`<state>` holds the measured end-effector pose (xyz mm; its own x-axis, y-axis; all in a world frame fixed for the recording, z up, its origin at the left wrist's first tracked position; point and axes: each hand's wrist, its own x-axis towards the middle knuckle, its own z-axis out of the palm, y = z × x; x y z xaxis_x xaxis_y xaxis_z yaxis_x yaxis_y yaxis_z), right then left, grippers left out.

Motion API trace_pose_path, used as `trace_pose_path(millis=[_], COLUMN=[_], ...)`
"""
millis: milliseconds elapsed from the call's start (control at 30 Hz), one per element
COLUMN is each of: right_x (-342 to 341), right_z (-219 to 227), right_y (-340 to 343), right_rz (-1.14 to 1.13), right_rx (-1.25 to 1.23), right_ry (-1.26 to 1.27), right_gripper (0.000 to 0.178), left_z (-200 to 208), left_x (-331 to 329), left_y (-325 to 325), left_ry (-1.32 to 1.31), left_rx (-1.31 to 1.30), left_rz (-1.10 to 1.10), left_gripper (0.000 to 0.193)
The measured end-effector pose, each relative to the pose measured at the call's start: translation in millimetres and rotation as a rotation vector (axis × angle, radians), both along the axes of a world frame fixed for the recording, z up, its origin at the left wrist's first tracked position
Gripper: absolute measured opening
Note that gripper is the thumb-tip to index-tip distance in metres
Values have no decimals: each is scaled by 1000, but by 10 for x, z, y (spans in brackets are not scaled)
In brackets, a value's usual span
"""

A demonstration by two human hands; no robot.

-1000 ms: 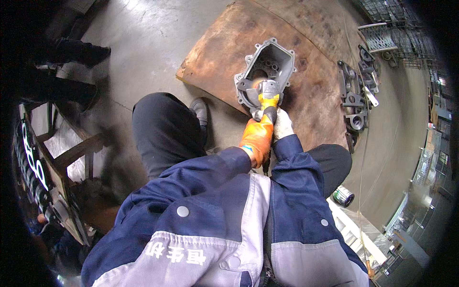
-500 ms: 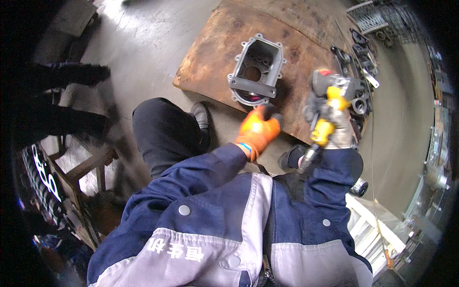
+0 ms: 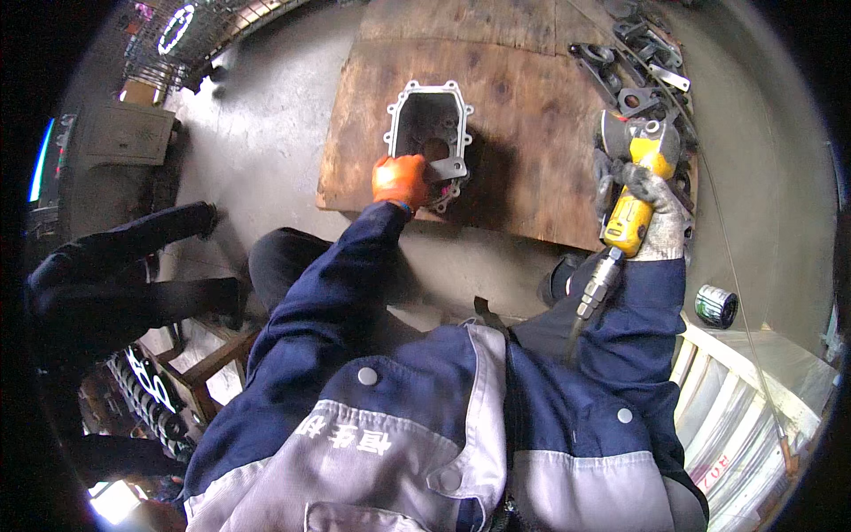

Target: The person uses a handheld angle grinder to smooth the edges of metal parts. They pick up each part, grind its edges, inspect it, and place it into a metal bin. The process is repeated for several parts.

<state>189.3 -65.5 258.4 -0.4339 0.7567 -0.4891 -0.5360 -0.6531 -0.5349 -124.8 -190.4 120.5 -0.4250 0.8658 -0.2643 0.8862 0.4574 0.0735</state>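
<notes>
My left hand (image 3: 401, 182), in an orange glove, is closed around the left end of a flat grey metal bar (image 3: 446, 171). The bar lies across the near part of an open cast-metal housing (image 3: 390, 124), and its holed right end sticks out past my fingers. In my right hand (image 3: 660, 208), which wears a pale, grimy glove, is a yellow air grinder (image 3: 628, 222). Its head and dark disc point away from me, above the right side of the wooden board. A metal hose fitting (image 3: 599, 282) hangs from its rear end toward my lap.
The housing stands on a stained wooden board (image 3: 523, 97). Several dark metal parts (image 3: 594, 66) are heaped along the board's right edge. A can (image 3: 716, 306) and a white slatted rack (image 3: 736, 390) are at the right. A cabinet (image 3: 133, 133) stands far left.
My left hand has moved from beside the housing's near edge onto the bar's left end. The bar now slants the other way. My right hand still holds the grinder, and the whole view has shifted.
</notes>
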Motion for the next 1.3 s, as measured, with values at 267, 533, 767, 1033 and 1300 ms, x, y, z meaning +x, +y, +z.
trace_pose_path(millis=[267,533,767,1033,1300], right_x=[8,-41,-145,-84,211], right_z=[-46,-184,4,-31,-213], right_y=[49,180,117,142,86], right_rz=[148,170,234,367,111], right_rx=[147,31,108,-41,-95], right_ry=[172,-7,-31,50,-146], right_gripper=[28,42,35,31,31], left_z=[684,1560,1988,1746,538], left_x=[173,641,663,644,886], left_y=[-681,-1106,-1437,-1433,-114], left_ry=[-1456,-1372,-1497,-1391,-558], left_rx=[630,819,967,649,-161], left_rz=[697,557,844,897,328], left_gripper=[28,26,24,27,50])
